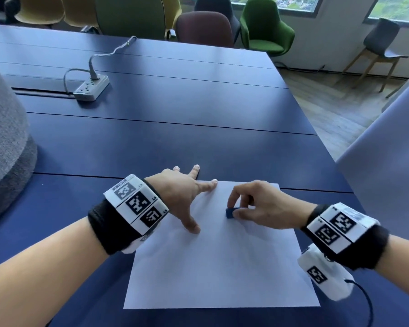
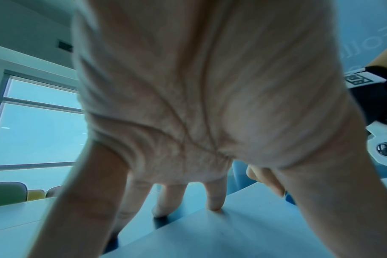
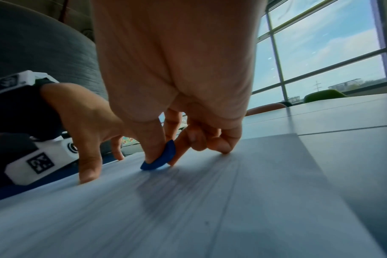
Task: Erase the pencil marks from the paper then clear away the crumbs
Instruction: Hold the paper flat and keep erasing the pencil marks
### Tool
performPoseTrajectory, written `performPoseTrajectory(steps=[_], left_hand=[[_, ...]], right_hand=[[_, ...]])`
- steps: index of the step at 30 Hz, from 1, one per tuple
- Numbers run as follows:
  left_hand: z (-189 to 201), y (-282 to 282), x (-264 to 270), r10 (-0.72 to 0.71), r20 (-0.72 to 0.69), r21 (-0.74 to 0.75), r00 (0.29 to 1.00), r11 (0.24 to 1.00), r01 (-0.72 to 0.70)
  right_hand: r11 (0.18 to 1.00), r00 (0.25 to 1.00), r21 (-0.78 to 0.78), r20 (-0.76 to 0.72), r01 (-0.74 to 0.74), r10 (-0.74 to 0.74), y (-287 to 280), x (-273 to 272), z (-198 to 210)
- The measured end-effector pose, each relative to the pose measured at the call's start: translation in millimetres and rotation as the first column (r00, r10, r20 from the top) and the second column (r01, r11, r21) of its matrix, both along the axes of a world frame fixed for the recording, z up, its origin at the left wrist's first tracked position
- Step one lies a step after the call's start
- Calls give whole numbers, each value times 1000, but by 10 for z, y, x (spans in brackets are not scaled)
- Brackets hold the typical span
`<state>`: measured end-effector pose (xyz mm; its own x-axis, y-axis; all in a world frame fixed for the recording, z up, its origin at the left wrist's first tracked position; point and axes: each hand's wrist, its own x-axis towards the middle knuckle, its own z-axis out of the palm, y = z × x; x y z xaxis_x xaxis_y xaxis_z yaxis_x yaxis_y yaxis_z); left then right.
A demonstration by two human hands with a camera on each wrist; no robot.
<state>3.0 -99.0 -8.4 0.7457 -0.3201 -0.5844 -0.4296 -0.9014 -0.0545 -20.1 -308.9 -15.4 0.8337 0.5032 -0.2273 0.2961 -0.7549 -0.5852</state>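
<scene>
Blue desk (image 1: 175,128) carries the paper (image 1: 222,267); my left hand (image 1: 184,194) presses it, fingers spread, while my right hand (image 1: 257,204) pinches the eraser (image 1: 230,213) against it.

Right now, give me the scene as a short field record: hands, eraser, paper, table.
left hand: open, fingers spread, thumb and forefinger pressing on the paper's far-left part
right hand: pinches the eraser
eraser: blue, small, touching the paper in its far half
paper: white sheet, flat on the table; no pencil marks or crumbs discernible
table: dark blue
power strip: far left on the table, one cable plugged in
</scene>
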Motion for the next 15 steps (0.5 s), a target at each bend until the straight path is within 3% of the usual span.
performPoseTrajectory(steps=[4, 9, 13, 15], left_hand=[[17, -2, -8, -4, 6, -5, 1000, 1000, 4], [2, 3, -2, 0, -1, -7, 1000, 1000, 0], [8, -6, -4, -1, 4, 0, 1000, 1000, 1], [0, 2, -1, 3, 2, -2, 1000, 1000, -3]], right_hand=[[994, 987, -6, -124, -108, 107, 1, -129, -4], [998, 998, 25, 41, 55, -56, 6, 27, -10], [991, 985, -26, -122, -130, 126, 9, -104, -1], [993, 990, -36, -93, -112, 108, 16, -61, 17]])
